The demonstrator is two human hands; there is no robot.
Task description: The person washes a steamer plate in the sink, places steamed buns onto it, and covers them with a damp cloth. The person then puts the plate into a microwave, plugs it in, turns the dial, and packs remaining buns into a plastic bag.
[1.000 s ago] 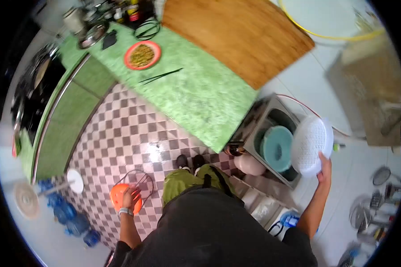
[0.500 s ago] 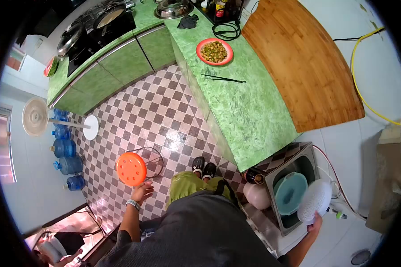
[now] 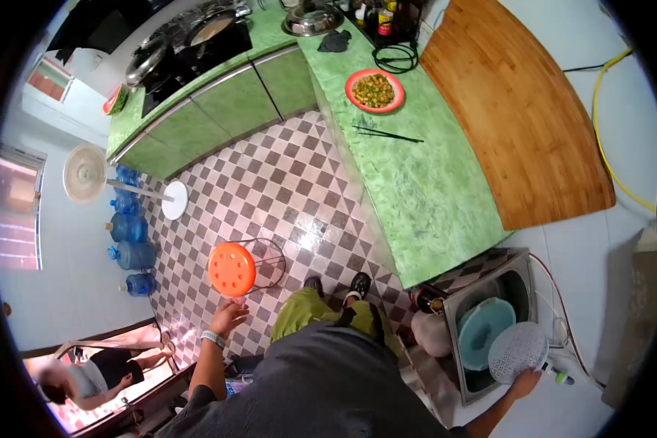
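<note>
My right hand (image 3: pixel 524 382) grips the rim of a white plastic colander (image 3: pixel 518 352). The colander is held tilted over the sink (image 3: pixel 454 350), partly covering a light-blue basin (image 3: pixel 479 328) that sits inside it. Out to the other side, my left hand (image 3: pixel 228 316) hangs with its fingers apart and nothing in them. Nearest to it is an orange-topped stool (image 3: pixel 231 269) on the tiled floor, just beyond the fingertips.
A green counter (image 3: pixel 434 197) carries a plate of diced food (image 3: pixel 373 91), black chopsticks (image 3: pixel 388 134) and a large wooden board (image 3: pixel 522 124). Blue water bottles (image 3: pixel 135 255) and a white fan (image 3: pixel 85 173) stand by the left wall. Another person (image 3: pixel 87 376) is in the doorway at lower left.
My view has swung, so the room sits further right. The colander has turned to show more of its holed side and moved lower over the basin. My feet have stepped apart.
</note>
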